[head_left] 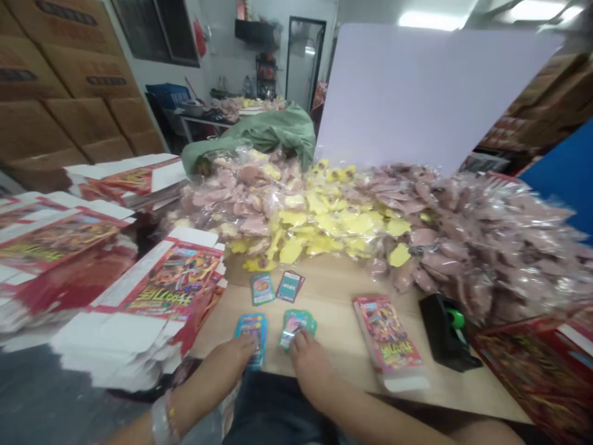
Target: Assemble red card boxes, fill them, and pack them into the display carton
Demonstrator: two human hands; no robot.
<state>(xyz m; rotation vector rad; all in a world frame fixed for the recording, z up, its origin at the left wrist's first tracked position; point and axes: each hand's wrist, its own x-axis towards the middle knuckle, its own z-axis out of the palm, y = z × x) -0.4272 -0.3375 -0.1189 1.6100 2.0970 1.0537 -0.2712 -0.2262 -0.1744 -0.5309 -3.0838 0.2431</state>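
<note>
My left hand [229, 361] lies at the near edge of the wooden table [333, 334], its fingertips on a blue printed card pack [252, 340]. My right hand [308, 364] sits just to the right, gripping a small stack of green cards [296, 327] between fingers and thumb. Farther from my hands lie a green-edged card [262, 288] and a teal card [290, 285] on a darker one. To the right, a long red printed box sleeve [386, 340] lies flat, apart from both hands.
A large heap of plastic-wrapped pink and yellow pieces [296, 216] fills the table's far side, with a green sack [259, 133] behind it. Stacks of flat red-and-white cartons [162, 290] stand left, a black tape dispenser [447, 330] right, and stacked cardboard boxes [65, 80] beyond.
</note>
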